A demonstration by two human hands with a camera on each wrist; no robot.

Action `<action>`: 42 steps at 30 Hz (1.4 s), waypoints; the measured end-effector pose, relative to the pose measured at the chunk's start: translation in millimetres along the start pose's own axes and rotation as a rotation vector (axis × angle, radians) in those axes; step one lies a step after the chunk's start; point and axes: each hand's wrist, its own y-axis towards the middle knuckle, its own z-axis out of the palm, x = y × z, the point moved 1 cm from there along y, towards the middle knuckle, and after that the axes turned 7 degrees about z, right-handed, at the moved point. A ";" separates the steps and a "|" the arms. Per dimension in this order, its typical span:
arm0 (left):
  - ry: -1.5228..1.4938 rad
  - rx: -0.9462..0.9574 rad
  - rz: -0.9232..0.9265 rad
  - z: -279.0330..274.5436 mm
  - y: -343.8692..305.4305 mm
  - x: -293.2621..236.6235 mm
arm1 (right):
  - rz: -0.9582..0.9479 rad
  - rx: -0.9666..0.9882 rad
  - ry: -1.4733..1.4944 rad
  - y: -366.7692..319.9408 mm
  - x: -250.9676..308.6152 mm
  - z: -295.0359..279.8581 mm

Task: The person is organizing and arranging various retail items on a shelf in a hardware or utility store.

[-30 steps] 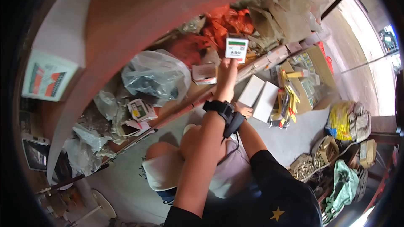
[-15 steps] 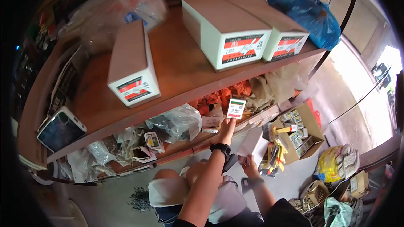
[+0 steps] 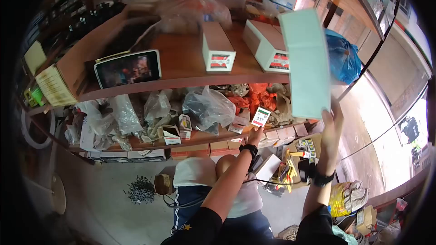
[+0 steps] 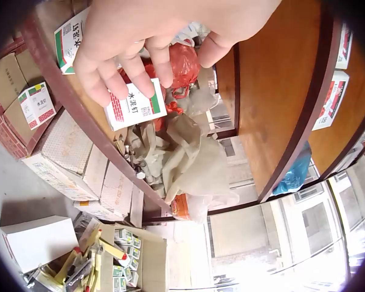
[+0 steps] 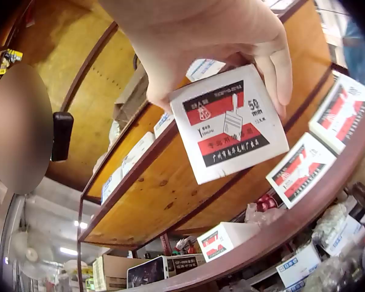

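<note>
My right hand [image 3: 334, 131] grips the lower end of a long white cardboard box [image 3: 306, 63], raised before the upper shelf. In the right wrist view, thumb and fingers straddle the sides of this paintbrush box [image 5: 228, 125], whose end label shows a brush. At the lower shelf, my left hand [image 3: 255, 135] is at the bottom edge of a small nail box [image 3: 261, 117] with a white, green and red label. The left wrist view shows the fingers [image 4: 161, 64] spread, tips overlapping that nail box [image 4: 131, 109], and the thumb apart from it.
More paintbrush boxes [image 3: 219, 54] and a propped phone [image 3: 129, 69] stand on the upper shelf [image 3: 181, 61]. Plastic bags [image 3: 209, 109] fill the lower one. Another white box [image 3: 268, 168], yellow-handled tools [image 3: 286, 174] and a carton of small packs [image 4: 158, 261] are on the floor.
My right hand has lifted one long white box from the floor up to the upper shelf's height. The head view has tilted up and turned. My left hand stays at the nail box.
</note>
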 end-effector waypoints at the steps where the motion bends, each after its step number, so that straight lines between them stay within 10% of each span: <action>1: -0.011 -0.058 0.005 0.5 -3.4 -2.0 | 0.053 0.026 -0.025 12.6 18.0 11.5; 14: 0.091 -0.053 -0.034 -11.6 24.1 46.9 | -0.092 0.196 -0.645 91.9 60.8 111.3; 42: -0.123 0.039 0.096 49.0 60.6 90.8 | -0.184 0.177 -0.643 61.2 93.6 252.3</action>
